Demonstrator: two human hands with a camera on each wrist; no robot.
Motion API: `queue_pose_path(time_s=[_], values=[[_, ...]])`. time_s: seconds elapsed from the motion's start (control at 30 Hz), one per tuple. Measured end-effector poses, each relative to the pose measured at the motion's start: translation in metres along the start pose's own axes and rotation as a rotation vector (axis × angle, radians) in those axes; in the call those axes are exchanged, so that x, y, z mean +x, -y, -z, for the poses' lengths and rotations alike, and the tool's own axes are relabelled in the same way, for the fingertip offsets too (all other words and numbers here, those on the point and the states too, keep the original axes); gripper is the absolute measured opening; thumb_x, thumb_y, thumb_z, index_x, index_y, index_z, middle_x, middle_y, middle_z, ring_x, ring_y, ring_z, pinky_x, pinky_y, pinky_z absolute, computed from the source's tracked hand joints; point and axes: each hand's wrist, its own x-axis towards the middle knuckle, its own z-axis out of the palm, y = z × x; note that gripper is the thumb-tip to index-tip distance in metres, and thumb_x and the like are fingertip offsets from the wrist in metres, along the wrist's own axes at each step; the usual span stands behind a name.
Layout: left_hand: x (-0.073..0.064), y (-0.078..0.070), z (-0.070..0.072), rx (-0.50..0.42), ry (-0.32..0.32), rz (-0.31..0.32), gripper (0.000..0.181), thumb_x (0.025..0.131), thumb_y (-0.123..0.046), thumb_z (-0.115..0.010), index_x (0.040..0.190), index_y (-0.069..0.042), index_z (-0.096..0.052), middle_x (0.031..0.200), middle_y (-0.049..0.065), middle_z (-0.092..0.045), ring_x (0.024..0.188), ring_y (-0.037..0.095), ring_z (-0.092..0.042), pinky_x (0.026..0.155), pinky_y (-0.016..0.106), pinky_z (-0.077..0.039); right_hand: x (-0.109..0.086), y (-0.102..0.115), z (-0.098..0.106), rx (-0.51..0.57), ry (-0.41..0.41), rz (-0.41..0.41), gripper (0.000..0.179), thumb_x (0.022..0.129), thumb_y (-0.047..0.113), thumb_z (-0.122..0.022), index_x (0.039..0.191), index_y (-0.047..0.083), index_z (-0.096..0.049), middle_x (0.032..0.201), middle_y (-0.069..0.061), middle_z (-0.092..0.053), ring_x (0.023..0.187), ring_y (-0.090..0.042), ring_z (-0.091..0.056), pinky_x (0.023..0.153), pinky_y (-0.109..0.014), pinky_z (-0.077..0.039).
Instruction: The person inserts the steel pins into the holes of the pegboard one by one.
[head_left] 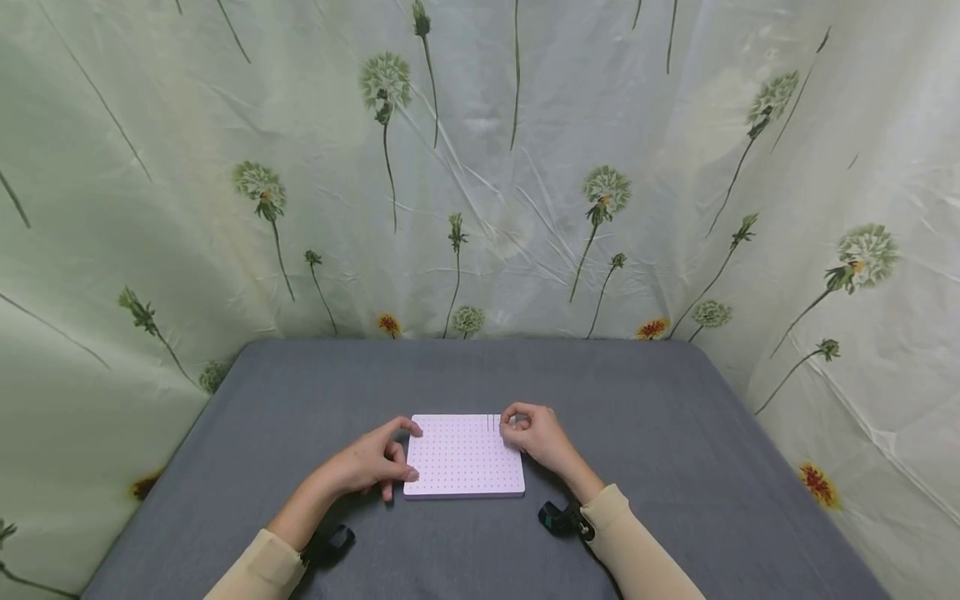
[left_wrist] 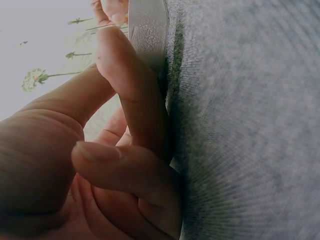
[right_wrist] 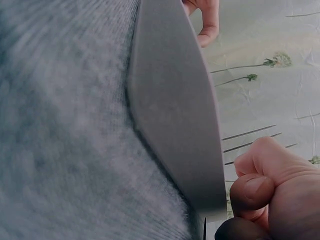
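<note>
A white pegboard (head_left: pixel 465 458) with rows of small holes lies flat on the grey table. My left hand (head_left: pixel 372 460) holds its left edge, index fingertip near the far corner and thumb near the close corner. Thin dark pins (head_left: pixel 491 422) stand upright at the board's far right; in the right wrist view, these pins (right_wrist: pixel 250 131) rise from its top face. Right beside them, my right hand (head_left: pixel 534 433) pinches another thin pin (right_wrist: pixel 291 146) between thumb and index finger, its middle hidden by the fingertips. In the right wrist view, a dark thin tip (right_wrist: pixel 204 229) shows below this hand.
The grey cloth-covered table (head_left: pixel 465 375) extends around the board on all sides. A curtain (head_left: pixel 480 167) printed with dandelions hangs behind it and along both sides. Black wrist cameras (head_left: pixel 558 518) are strapped below both hands.
</note>
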Motion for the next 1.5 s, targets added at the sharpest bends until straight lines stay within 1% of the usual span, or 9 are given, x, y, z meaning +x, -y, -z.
queue_pose_path(time_s=[0.17,0.3,0.63,0.77,0.9,1.0,1.07,1.23,1.5], values=[[0.0001,-0.0001,0.0003,-0.008,0.006,-0.001,0.06,0.092,-0.016,-0.084,0.139,-0.011,-0.048,0.073,0.001,-0.062,0.047,0.01,-0.061,0.043,0.023,-0.033,0.0001,0.0,-0.0004,0.004,-0.003,0.0,0.004,0.097,0.012,-0.073,0.099,0.009,-0.074,0.052,0.009,-0.042,0.048,-0.005,-0.037,0.05,-0.02,-0.032],[-0.0004,0.0001,0.0003,-0.009,0.009,-0.002,0.06,0.092,-0.016,-0.084,0.14,-0.01,-0.048,0.073,0.001,-0.062,0.047,0.01,-0.061,0.043,0.023,-0.033,0.0001,-0.0004,-0.001,-0.002,-0.015,-0.004,0.008,0.096,0.014,-0.075,0.098,0.007,-0.074,0.051,0.01,-0.041,0.048,-0.006,-0.036,0.049,-0.02,-0.032],[0.0002,-0.0001,0.0007,0.007,0.012,-0.026,0.06,0.092,-0.018,-0.084,0.14,-0.01,-0.048,0.072,0.001,-0.062,0.047,0.01,-0.061,0.042,0.024,-0.033,-0.0008,0.0044,-0.0007,-0.112,-0.027,0.019,0.005,0.095,0.015,-0.074,0.093,0.01,-0.074,0.053,0.011,-0.043,0.05,-0.005,-0.036,0.05,-0.02,-0.028],[0.0003,-0.0003,0.0012,0.011,0.011,-0.03,0.06,0.092,-0.018,-0.084,0.14,-0.01,-0.048,0.072,0.0,-0.062,0.047,0.01,-0.061,0.042,0.024,-0.033,-0.0005,0.0064,-0.0001,-0.137,-0.035,0.012,0.005,0.095,0.014,-0.074,0.092,0.01,-0.074,0.054,0.01,-0.043,0.05,-0.005,-0.036,0.05,-0.02,-0.029],[0.0001,-0.0004,0.0011,0.007,0.01,-0.028,0.06,0.093,-0.018,-0.084,0.14,-0.01,-0.048,0.072,0.0,-0.061,0.047,0.01,-0.061,0.042,0.023,-0.033,-0.0008,0.007,0.0008,-0.128,-0.028,-0.018,0.005,0.095,0.015,-0.074,0.097,0.01,-0.075,0.054,0.009,-0.041,0.049,-0.005,-0.033,0.05,-0.021,-0.028],[-0.0002,0.0001,0.0009,0.003,0.012,-0.03,0.06,0.093,-0.017,-0.083,0.14,-0.009,-0.048,0.071,0.0,-0.061,0.047,0.01,-0.061,0.042,0.023,-0.033,-0.0009,0.006,0.0012,-0.101,-0.013,-0.036,0.011,0.095,0.015,-0.075,0.105,0.012,-0.076,0.052,0.01,-0.037,0.047,-0.005,-0.029,0.047,-0.022,-0.027],[-0.0002,0.0003,0.0008,0.002,0.014,-0.03,0.06,0.093,-0.017,-0.083,0.14,-0.009,-0.048,0.071,0.0,-0.061,0.047,0.01,-0.061,0.042,0.023,-0.033,-0.0012,0.0054,0.0012,-0.092,-0.013,-0.033,0.012,0.095,0.016,-0.077,0.106,0.013,-0.078,0.052,0.01,-0.035,0.047,-0.007,-0.028,0.047,-0.022,-0.026],[-0.0003,-0.0003,0.0012,0.003,0.014,-0.029,0.06,0.093,-0.018,-0.084,0.14,-0.01,-0.048,0.072,0.0,-0.061,0.048,0.011,-0.061,0.042,0.024,-0.033,-0.0002,0.0046,0.0009,-0.129,-0.042,0.003,0.004,0.095,0.016,-0.079,0.098,0.014,-0.081,0.055,0.008,-0.038,0.052,-0.008,-0.03,0.052,-0.022,-0.026],[0.0005,0.001,0.0012,-0.002,0.016,-0.026,0.06,0.093,-0.018,-0.084,0.14,-0.009,-0.048,0.072,0.0,-0.061,0.048,0.01,-0.061,0.042,0.024,-0.033,0.0005,0.0043,0.0002,-0.17,-0.054,0.002,0.008,0.093,0.019,-0.082,0.094,0.011,-0.08,0.056,0.009,-0.041,0.053,-0.006,-0.032,0.054,-0.022,-0.027]])
